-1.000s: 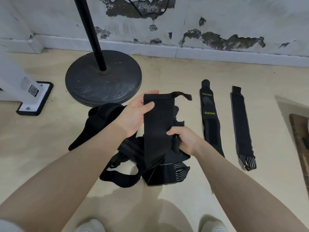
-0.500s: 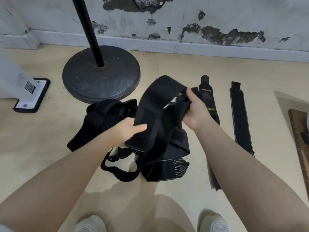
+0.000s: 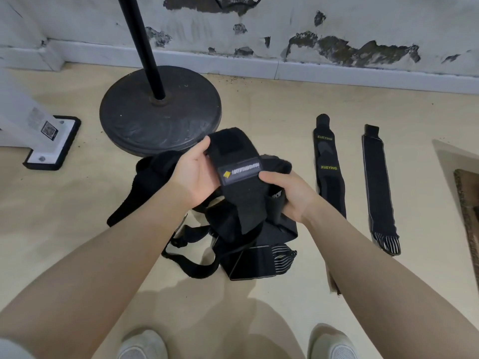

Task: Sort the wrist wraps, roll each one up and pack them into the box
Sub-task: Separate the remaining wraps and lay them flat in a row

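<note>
Sorting step, by my read. Person stands over the pile of black wraps on the floor, holding one wrap up above it.

Left hand grips the wrap's left edge, thumb on the front face near the top, fingers behind it as far as I can see. Right hand is curled round the right edge lower down, thumb laid across the front just beside the grey label. Label faces the camera; its print is too blurred to read. Wrap is folded over at the top, loose tail hanging down toward the pile.

Two wraps already lie flat and apart on the floor to the right: one marked XUEYING, and a plain one with a striped end, just beside it. So sorting is started, not finished; several pieces are left tangled in the pile. Nothing rolled yet that I can see.

Box: can't pick one out. Something brown at the far right edge, can't tell what.

Next move probably needs the held wrap pulled straight and matched by label, then laid flat in the row by the other two. Loose tail could snag the pile's straps. Lamp base sits behind, clear of the work.
</note>
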The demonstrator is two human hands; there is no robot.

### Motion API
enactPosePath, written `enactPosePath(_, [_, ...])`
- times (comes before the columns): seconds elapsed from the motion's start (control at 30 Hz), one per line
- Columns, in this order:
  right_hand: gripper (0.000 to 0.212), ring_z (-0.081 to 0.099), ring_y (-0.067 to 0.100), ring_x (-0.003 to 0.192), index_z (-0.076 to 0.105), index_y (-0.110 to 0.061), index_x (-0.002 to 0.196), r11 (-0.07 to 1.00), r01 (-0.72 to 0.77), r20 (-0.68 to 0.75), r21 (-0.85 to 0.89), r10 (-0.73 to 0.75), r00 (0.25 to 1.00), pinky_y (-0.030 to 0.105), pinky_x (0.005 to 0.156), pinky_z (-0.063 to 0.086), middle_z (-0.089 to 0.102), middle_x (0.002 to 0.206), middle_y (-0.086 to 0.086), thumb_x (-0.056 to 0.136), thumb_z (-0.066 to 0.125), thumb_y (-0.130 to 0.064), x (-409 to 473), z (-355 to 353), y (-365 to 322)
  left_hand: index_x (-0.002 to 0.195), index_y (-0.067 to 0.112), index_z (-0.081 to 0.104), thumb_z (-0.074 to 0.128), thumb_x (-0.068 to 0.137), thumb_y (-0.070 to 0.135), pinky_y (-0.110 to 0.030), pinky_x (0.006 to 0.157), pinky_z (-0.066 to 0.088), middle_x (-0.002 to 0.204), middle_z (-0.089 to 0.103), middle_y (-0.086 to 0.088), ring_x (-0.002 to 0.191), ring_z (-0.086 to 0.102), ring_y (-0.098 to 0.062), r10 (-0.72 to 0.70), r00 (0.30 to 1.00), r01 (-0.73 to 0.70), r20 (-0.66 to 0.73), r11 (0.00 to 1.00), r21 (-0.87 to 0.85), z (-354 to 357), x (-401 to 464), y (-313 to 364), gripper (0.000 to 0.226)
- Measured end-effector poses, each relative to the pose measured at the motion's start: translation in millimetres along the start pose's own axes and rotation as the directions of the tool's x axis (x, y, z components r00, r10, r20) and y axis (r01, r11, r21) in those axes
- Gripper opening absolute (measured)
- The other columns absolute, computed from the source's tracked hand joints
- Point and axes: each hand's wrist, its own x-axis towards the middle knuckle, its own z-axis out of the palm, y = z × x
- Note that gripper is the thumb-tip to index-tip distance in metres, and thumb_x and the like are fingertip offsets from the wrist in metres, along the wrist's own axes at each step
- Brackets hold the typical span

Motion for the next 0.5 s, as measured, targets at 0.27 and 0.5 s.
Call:
enactPosePath(0.27, [0.025,0.067,0.020,0.092,0.060,-0.011,0.113,0.994,0.065,-0.017,0.092,-0.063,0.998,0.031,0.074,0.056,0.070,0.104,0.008,0.092,0.050,-0.004,6,-2,1,0.139,0.020,0.046,0.039,0.101,0.023,-0.038,0.100,0.048,0.134,0.058,-0.005,0.123,0.056,-0.022,-0.067,0.973,-0.010,0.219,0.943,0.331,-10,-8,-14,0.038])
enactPosePath(0.5, [0.017,0.066,0.022,0.086,0.064,-0.009,0.104,0.955,0.079,-0.357,-0.287,-0.183,0.916,0.029,0.068,0.054,0.070,0.088,0.003,0.090,0.056,-0.004,16,-13,-2,0.129,0.017,0.054,0.034,0.102,0.003,-0.038,0.092,0.053,0.121,0.065,-0.004,0.112,0.063,-0.019,0.402,0.913,-0.353,-0.066,0.862,0.365,-22,12,8,0.036])
